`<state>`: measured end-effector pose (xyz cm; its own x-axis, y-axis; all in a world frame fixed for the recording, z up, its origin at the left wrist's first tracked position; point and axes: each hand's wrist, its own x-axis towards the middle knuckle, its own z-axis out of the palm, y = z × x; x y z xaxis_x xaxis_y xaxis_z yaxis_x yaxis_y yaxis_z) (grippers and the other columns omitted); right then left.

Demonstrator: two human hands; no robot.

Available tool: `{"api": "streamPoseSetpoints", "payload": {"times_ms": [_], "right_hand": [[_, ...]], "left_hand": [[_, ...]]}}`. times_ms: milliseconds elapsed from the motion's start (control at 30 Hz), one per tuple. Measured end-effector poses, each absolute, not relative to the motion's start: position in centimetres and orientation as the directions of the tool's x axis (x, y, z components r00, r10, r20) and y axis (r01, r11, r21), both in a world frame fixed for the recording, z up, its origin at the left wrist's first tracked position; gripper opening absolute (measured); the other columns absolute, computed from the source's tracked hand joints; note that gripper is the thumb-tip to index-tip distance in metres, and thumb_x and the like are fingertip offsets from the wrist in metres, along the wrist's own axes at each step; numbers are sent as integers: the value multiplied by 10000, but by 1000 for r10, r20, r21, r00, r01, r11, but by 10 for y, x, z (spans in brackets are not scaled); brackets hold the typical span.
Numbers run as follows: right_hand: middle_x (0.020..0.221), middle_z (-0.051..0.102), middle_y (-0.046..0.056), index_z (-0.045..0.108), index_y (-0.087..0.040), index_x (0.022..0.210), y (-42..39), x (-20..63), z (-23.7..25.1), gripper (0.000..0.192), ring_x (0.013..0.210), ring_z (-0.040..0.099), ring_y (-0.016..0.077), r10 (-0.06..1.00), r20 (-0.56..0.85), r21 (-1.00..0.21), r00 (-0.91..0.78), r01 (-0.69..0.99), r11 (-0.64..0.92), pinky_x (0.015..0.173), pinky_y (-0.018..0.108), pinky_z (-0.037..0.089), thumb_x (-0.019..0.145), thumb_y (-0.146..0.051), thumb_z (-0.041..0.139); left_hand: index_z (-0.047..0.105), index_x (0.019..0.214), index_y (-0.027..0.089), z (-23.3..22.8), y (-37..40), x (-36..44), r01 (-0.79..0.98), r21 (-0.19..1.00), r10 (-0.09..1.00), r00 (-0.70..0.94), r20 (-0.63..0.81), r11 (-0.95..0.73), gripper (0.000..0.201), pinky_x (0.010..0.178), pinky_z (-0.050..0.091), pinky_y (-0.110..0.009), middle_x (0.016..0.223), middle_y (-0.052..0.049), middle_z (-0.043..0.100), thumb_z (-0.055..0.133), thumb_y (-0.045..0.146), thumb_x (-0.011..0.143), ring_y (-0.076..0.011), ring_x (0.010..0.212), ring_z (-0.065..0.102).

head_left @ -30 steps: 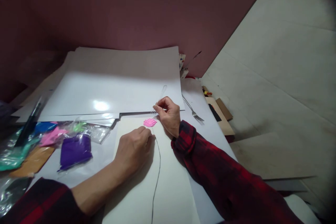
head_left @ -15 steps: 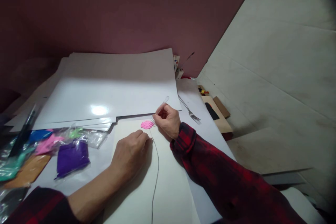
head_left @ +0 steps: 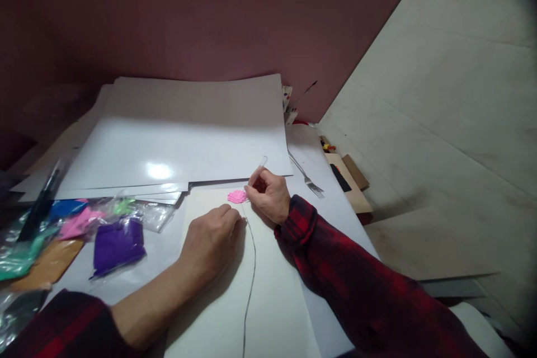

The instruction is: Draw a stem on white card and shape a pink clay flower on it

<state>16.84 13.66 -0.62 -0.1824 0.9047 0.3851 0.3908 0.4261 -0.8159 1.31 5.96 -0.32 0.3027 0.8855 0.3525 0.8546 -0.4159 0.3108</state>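
Note:
A small pink ribbed clay shape (head_left: pixel 237 196) lies at the top of a cream sheet (head_left: pixel 218 302), above a thin dark curved line (head_left: pixel 250 279) drawn down the sheet. My right hand (head_left: pixel 271 196) grips a clear plastic tool (head_left: pixel 259 168) whose lower end touches the pink shape's right edge. My left hand (head_left: pixel 212 240) rests knuckles-up on the cream sheet just below the pink shape, fingers curled, pressing the sheet; whether it pinches anything is hidden.
Glossy white sheets (head_left: pixel 176 145) are stacked behind. Plastic bags of coloured clay, purple (head_left: pixel 118 246), pink (head_left: pixel 78 222), green and blue, lie at left beside dark pens (head_left: pixel 39 207). A metal fork (head_left: pixel 306 176) lies right of my hand. Cardboard pieces (head_left: pixel 352 179) sit by the table edge.
My right hand lowered the clear tool from above the pink shape down against its right edge. The left hand stayed put on the sheet.

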Motion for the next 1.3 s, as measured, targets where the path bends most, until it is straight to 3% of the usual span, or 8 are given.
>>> {"api": "streamPoseSetpoints", "payload": {"times_ms": [500,833,1033,1300], "right_hand": [[559,500,-52,511,-199,668,140,169,-7,73,496,447,97,909,403,-774,-105,491,400,523,236,385,699,-176,573],[525,453,-67,497,-200,639,139,169,-5,82,472,399,87,903,430,-812,-1,437,387,477,228,350,660,-154,562],[530,478,-65,517,-193,653,136,168,-5,78,465,422,82,913,399,-852,-80,336,402,450,215,352,661,-151,582],[535,487,-65,524,-194,663,137,168,-7,85,478,440,85,913,382,-842,-144,352,408,483,221,382,668,-137,587]], "left_hand": [[559,643,157,-5,60,12,847,321,881,302,363,-423,265,500,295,-281,625,-20,559,461,171,889,-147,549,491],[566,639,152,-5,60,13,853,316,883,294,366,-415,261,494,278,-277,622,-19,568,470,160,881,-143,549,495],[557,631,154,-5,61,13,853,316,882,293,369,-416,259,496,285,-281,616,-15,557,472,157,876,-141,543,485],[548,632,159,-6,60,13,851,321,883,291,369,-415,258,497,286,-278,610,-7,543,474,161,879,-136,540,471]]}}
